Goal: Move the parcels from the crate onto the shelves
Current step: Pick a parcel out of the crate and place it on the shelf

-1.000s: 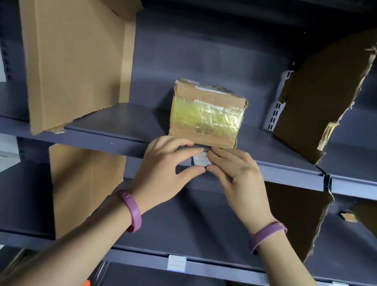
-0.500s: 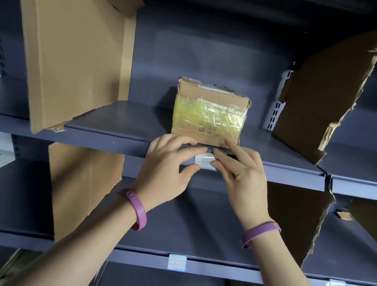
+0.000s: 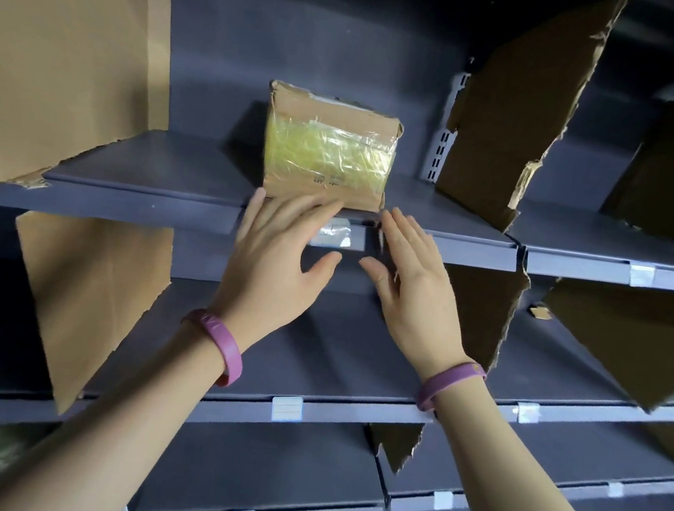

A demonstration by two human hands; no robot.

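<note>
1. The cardboard parcel (image 3: 330, 149), wrapped in yellowish tape, stands on the upper shelf (image 3: 140, 203) near its front edge. It sits between the left cardboard divider (image 3: 67, 48) and the torn right divider (image 3: 511, 119).
2. Your left hand (image 3: 279, 260) is flat and empty, fingers straight and spread. Its fingertips reach the parcel's lower front edge, but blur hides whether they touch.
3. Your right hand (image 3: 413, 282) is also flat and empty, fingers apart, its fingertips at the shelf's front lip below the parcel's right corner.
4. A small label (image 3: 336, 233) on that lip shows between your hands.
5. Each wrist wears a purple wristband (image 3: 220, 347).
</note>
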